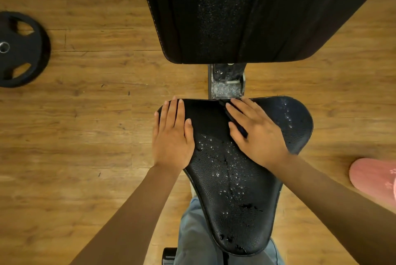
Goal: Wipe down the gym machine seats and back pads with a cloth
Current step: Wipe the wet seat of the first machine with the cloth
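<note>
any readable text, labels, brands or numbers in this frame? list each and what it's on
None readable.
Weight plate: no legible lettering or number on its face.
Seat and back pad: droplets and speckles only, no logo.
Pink slipper: faint flower shapes, no words.
Metal bracket: no markings legible.

This is a gym. A weight bench fills the middle of the view: a black, pebbled seat [233, 179] that narrows toward the viewer, a wide black back pad [235, 11] beyond it, and a bare metal frame [227, 81] joining the two. A black weight plate [20, 49] with grip holes and a steel centre ring lies flat on the wood-plank floor [96, 114], well apart from the bench on the left.
</note>
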Available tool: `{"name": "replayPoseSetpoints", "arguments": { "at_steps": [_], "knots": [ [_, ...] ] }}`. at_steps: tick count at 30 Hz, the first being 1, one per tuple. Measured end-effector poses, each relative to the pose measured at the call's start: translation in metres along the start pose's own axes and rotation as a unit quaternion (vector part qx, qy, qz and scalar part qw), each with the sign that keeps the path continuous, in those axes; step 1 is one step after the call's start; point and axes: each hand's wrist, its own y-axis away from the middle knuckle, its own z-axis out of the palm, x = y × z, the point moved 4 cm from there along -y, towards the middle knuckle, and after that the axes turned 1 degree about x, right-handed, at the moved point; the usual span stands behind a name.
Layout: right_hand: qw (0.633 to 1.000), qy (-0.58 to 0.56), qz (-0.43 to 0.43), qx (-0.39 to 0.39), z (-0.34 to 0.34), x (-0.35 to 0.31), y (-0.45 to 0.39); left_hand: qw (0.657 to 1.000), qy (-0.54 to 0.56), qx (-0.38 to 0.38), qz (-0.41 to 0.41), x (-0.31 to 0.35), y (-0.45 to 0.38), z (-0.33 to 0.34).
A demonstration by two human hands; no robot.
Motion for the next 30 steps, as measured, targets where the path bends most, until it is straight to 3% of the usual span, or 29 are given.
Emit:
{"name": "replayPoseSetpoints", "arguments": {
  "at_steps": [2,7,16,19,24,30],
  "knots": [
    [1.0,0.024,-0.003,0.005,0.005,0.002,-0.018,1.0,0.014,-0.005,-0.006,-0.001,0.001,0.0],
    [0.996,0.017,0.08,-0.021,0.015,0.01,-0.064,0.999,0.009,-0.025,-0.025,0.002,0.001,0.001],
    [1.0,0.012,0.001,0.004,-0.008,0.012,0.022,0.999,-0.013,-0.01,-0.044,0.009,0.001,0.002],
    [0.999,0.032,0.004,-0.008,-0.001,0.017,-0.002,0.999,-0.011,-0.003,-0.05,0.011,0.001,0.003],
    [0.994,0.037,0.093,-0.041,0.01,0.032,-0.043,0.999,-0.017,-0.009,-0.05,0.011,0.0,0.004],
    [0.999,0.014,0.036,0.008,-0.012,0.019,0.028,0.998,-0.03,-0.012,-0.047,0.012,0.001,0.005]
  ]
}}
